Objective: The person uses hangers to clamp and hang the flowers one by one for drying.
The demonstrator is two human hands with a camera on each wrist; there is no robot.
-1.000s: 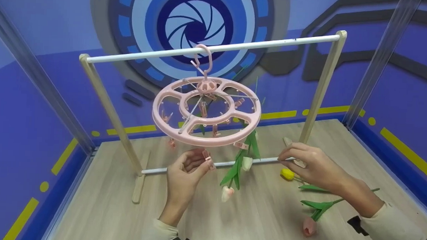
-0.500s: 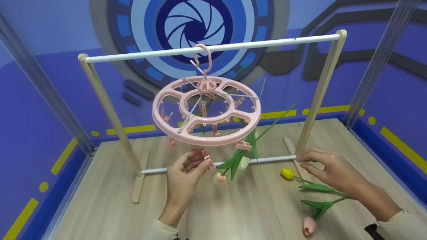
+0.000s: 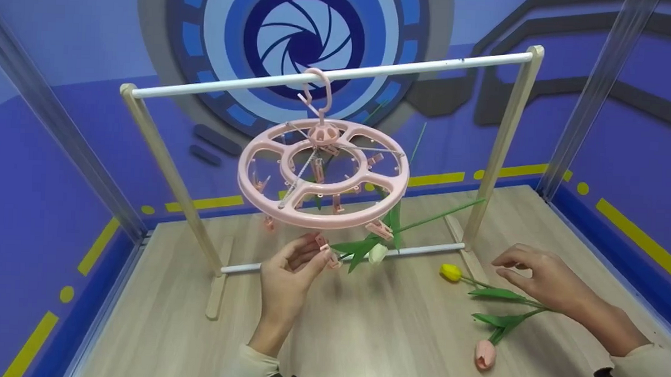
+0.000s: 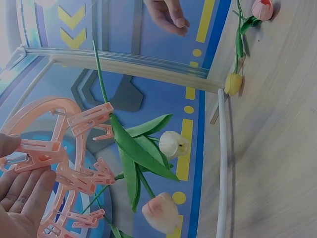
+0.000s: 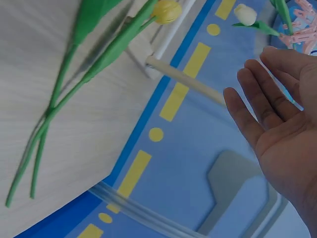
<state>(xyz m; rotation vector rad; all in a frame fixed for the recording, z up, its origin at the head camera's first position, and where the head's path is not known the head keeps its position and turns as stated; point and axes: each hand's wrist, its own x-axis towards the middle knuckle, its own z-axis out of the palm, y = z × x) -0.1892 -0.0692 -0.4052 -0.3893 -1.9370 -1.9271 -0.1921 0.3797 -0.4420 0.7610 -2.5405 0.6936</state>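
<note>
The right hand [image 3: 550,279] had withdrawn, empty and relaxed, and the tulip stem [image 3: 440,219] had tipped rightward below the pink hanger [image 3: 320,219], apparently left to its clip [image 3: 380,229]. The left hand [image 3: 289,271] pinched a clothespin [image 4: 40,151].

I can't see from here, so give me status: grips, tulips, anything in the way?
Left grip pinching clothespin; right grip empty. Yellow tulip, pink tulip on table. Hanging leaves near clothespin, possibly in the way.

Blue-purple walls [image 3: 108,130] border a pale, apparently wooden tabletop [image 3: 386,335].
</note>
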